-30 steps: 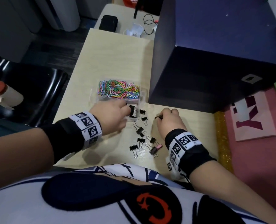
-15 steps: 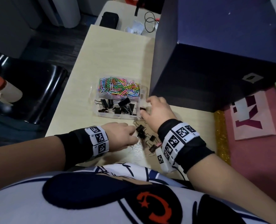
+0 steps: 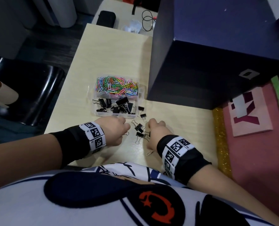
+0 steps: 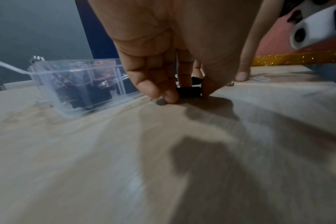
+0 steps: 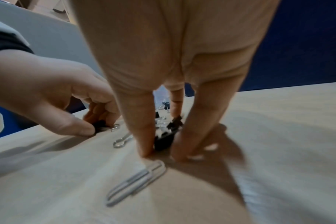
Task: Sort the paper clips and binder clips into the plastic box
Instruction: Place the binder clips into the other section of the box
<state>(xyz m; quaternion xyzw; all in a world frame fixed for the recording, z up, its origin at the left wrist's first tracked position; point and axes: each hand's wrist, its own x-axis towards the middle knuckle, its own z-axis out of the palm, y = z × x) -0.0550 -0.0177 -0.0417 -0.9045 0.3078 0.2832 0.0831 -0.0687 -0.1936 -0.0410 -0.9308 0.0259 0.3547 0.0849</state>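
Note:
A clear plastic box (image 3: pixel 93 103) stands mid-table, with coloured paper clips (image 3: pixel 117 86) in its far compartment and black binder clips (image 3: pixel 117 106) in the near one. More black binder clips (image 3: pixel 138 128) lie loose on the table in front of it. My left hand (image 3: pixel 116 130) is down on the table and pinches a black binder clip (image 4: pixel 189 92) between thumb and fingers. My right hand (image 3: pixel 153 132) is down beside it, thumb and fingers pinching another black binder clip (image 5: pixel 163 141). A white paper clip (image 5: pixel 136 181) lies just behind the right hand.
A large dark blue box (image 3: pixel 209 54) stands on the table's right half, close to the plastic box. A black glossy seat (image 3: pixel 29 93) is to the left of the table. A black case (image 3: pixel 106 19) and a cable (image 3: pixel 147 20) lie at the far end.
My left hand came back from the plastic box to the loose clips. My right hand went to the box's corner, then drew back and pinched a clip on the table.

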